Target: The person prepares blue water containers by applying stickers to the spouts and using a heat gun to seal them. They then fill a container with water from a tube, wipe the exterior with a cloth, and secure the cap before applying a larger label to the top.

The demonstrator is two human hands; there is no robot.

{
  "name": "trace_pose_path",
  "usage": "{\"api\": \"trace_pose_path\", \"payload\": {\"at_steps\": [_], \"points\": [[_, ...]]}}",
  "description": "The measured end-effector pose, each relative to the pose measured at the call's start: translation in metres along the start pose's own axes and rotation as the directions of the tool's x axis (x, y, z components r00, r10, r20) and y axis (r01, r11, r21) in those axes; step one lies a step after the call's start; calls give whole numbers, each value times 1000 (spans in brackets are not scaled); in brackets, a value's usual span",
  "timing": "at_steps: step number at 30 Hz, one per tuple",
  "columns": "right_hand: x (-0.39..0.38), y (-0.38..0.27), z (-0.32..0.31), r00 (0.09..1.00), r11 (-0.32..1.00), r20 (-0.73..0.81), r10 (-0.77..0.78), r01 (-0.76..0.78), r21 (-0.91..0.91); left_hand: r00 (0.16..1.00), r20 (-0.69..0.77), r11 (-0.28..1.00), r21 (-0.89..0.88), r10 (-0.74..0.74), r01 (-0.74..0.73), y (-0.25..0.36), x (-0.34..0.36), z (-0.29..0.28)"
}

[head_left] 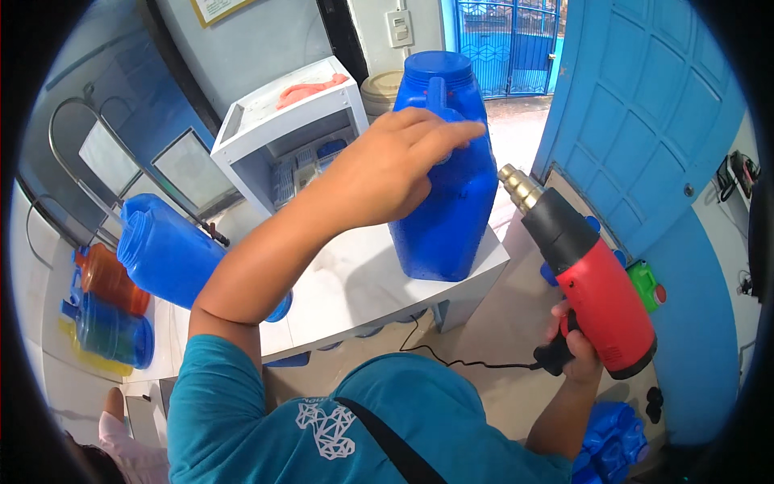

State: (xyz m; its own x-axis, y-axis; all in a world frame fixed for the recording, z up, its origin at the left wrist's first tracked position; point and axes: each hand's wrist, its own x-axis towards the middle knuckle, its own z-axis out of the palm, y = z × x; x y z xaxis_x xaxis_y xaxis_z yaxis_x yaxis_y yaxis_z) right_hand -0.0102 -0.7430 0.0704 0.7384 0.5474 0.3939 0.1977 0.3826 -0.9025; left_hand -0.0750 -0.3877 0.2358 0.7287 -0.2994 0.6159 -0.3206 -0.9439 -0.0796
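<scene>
A tall blue jug [447, 218] stands upright on the white counter, with its cap on and its handle at the top. Across its front reaches my left hand [395, 165], just below the handle; the index finger is stretched out along the jug, and the fingertips' contact is partly hidden. My right hand [576, 347] is wrapped round the grip of a red and black heat gun [601, 294]. Its metal nozzle [521, 188] points up and left, close to the jug's right side but apart from it. A black cord [451, 363] runs left from the grip.
Another blue jug [173, 250] lies tilted on the counter [322, 282] at left, near a curved metal tap [60, 121]. Orange [113, 278] and blue containers stand beyond it. A white shelf unit [290, 113] is behind, a blue door [645, 121] at right. Another person's sleeve [133, 456] shows lower left.
</scene>
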Motion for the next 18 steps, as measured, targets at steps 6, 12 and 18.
{"api": "trace_pose_path", "payload": {"at_steps": [6,12,18], "points": [[-8,4,-9,1000,1000,-2,26,-26,-11,963,4,954,140,-269,266,11,1,-5],[-2,3,-4,998,997,-6,-68,68,-29,994,-57,988,114,-97,103,10,-1,-2],[1,12,-10,987,988,132,-89,104,-112,896,-224,923,-140,-383,360,-14,-32,-15]]}}
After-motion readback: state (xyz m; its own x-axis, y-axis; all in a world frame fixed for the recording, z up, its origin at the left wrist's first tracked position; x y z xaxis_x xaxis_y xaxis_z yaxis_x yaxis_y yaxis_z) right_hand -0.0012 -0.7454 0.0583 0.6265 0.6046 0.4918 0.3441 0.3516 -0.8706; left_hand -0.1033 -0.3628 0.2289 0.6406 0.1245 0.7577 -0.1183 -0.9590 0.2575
